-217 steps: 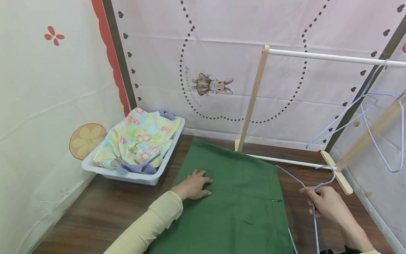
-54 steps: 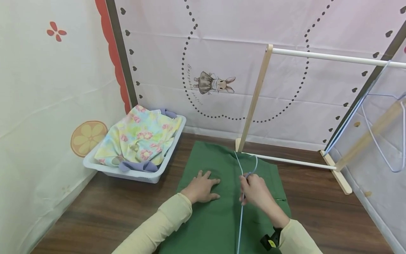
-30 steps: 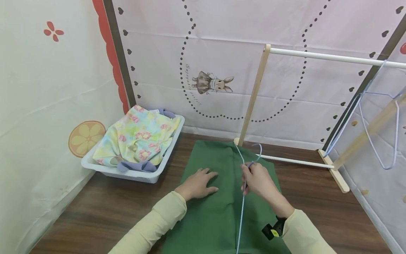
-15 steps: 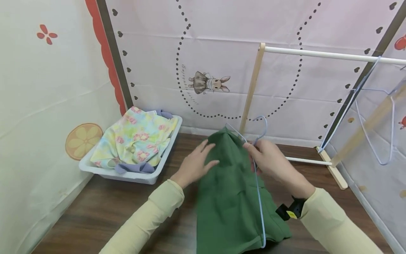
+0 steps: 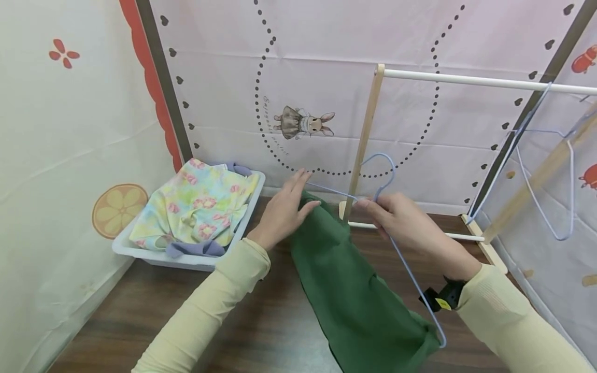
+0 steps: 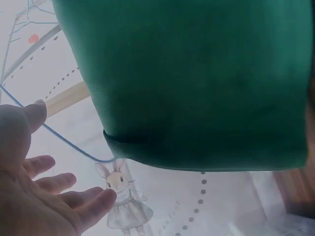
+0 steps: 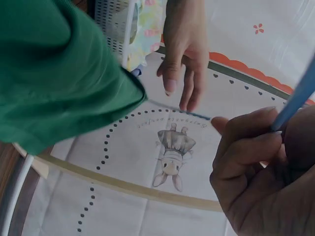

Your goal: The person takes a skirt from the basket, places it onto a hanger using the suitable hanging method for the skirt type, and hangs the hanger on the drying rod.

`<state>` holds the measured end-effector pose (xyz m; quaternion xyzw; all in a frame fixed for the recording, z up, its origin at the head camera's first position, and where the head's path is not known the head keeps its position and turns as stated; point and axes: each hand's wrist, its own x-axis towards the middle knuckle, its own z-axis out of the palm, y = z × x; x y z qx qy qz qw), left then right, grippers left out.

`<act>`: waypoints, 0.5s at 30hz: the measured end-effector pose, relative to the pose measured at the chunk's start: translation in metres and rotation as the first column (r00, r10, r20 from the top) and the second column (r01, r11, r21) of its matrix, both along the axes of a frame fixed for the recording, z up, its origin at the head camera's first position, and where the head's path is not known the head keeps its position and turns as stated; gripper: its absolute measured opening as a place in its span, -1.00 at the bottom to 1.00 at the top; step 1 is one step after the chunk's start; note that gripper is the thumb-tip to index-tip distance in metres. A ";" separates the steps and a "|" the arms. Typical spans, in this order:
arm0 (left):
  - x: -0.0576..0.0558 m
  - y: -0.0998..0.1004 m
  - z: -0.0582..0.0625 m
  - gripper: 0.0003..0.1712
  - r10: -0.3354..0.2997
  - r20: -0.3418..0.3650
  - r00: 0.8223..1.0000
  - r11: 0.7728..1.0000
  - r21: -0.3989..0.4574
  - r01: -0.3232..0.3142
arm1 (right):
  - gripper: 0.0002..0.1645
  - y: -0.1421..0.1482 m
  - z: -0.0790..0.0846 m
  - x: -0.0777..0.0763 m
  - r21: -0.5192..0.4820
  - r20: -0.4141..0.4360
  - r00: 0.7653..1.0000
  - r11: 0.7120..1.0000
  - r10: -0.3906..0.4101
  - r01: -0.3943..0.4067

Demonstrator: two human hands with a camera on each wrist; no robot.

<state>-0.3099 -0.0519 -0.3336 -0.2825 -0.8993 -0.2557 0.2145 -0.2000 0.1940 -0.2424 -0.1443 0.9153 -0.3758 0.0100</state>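
Note:
My right hand (image 5: 406, 223) grips a pale blue wire hanger (image 5: 394, 168) just below its hook, which points up. A green garment (image 5: 350, 280) hangs gathered on the hanger, sloping from upper left to lower right; its exact kind is unclear. At the garment's upper left end is my left hand (image 5: 282, 215), fingers extended and thumb apart. In the left wrist view, the hanger wire (image 6: 64, 139) passes by the left thumb, and the fingers pinch nothing. The right wrist view shows the wire (image 7: 300, 93) within the curled right fingers and the garment's pointed corner (image 7: 133, 93).
A white basket (image 5: 205, 263) with a floral cloth (image 5: 200, 202) and purple cloth (image 5: 196, 249) stands at left. At right is a wooden rack (image 5: 368, 124) with a white rail (image 5: 466, 79), from which other hangers (image 5: 571, 197) hang. Printed fabric walls surround the dark wooden table (image 5: 280, 321).
The garment lay flat earlier. My right hand moved the hanger left, then raised and tilted it with the garment. My left hand lifted off the cloth and moved up to the garment's far corner.

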 end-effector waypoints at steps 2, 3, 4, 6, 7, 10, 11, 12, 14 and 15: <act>-0.001 0.000 0.003 -0.18 -0.010 0.013 1.000 1.000 0.010 0.010 | -0.29 0.001 0.000 0.000 -0.003 -0.001 1.000 1.000 0.022 -0.022; -0.002 0.000 0.004 -0.18 -0.017 0.026 1.000 1.000 0.014 0.017 | -0.30 0.002 0.000 0.001 -0.002 -0.003 0.999 0.999 0.034 -0.034; -0.002 0.000 0.005 -0.18 -0.027 0.039 0.999 1.000 0.018 0.026 | -0.30 0.002 0.000 0.001 0.004 -0.009 0.999 0.999 0.044 -0.044; -0.004 -0.001 0.005 -0.22 -0.049 0.058 0.997 0.999 0.024 0.048 | -0.30 0.003 0.000 0.003 0.015 -0.007 0.998 0.998 0.058 -0.058; -0.005 -0.001 0.004 -0.27 -0.064 0.060 0.996 0.998 0.028 0.063 | -0.30 0.003 0.001 0.004 0.025 -0.010 0.998 0.998 0.064 -0.064; -0.008 -0.004 0.001 -0.46 -0.109 0.013 0.994 0.994 0.034 0.108 | -0.28 0.004 0.003 0.009 0.047 0.008 0.998 0.997 0.058 -0.059; -0.010 -0.005 0.000 -0.56 -0.127 -0.021 0.992 0.991 0.036 0.128 | -0.27 0.004 0.004 0.011 0.053 0.017 0.998 0.997 0.057 -0.058; -0.011 -0.006 0.000 -0.65 -0.145 -0.059 0.988 0.988 0.036 0.148 | -0.25 0.004 0.005 0.013 0.056 0.024 0.998 0.997 0.056 -0.057; -0.012 -0.009 -0.001 -0.77 -0.180 -0.122 0.976 0.981 0.043 0.187 | -0.23 0.005 0.007 0.015 0.059 0.040 0.997 0.996 0.064 -0.067; -0.013 -0.011 -0.001 -0.74 -0.200 -0.149 0.968 0.977 0.047 0.209 | -0.22 0.006 0.008 0.016 0.066 0.043 0.997 0.995 0.070 -0.073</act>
